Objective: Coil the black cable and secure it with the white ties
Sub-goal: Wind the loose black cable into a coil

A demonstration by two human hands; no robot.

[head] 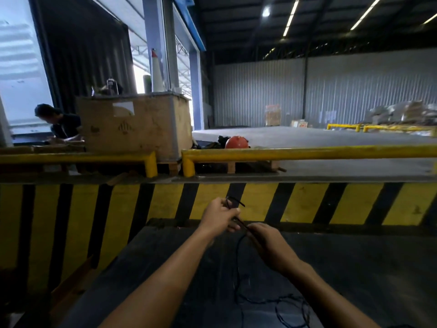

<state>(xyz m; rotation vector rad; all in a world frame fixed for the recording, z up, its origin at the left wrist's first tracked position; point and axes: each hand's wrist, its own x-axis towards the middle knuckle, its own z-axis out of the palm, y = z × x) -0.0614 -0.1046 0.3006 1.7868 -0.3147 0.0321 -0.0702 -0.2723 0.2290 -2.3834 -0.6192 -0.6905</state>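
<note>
A thin black cable [238,275] runs from my two hands down onto a dark surface [165,252], where its loose length lies in tangled loops at the lower right. My left hand [218,215] grips a small loop of the cable, with a short end sticking out above its fingers. Just to the right and lower, my right hand [266,242] pinches the cable where it leaves the left hand. The two hands are almost touching. No white ties are visible.
A yellow and black striped wall [307,202] rises right behind my hands, topped by yellow rails [307,155]. Beyond it stand a large wooden crate [134,126], an orange helmet [237,142] and a seated person [59,124] at far left.
</note>
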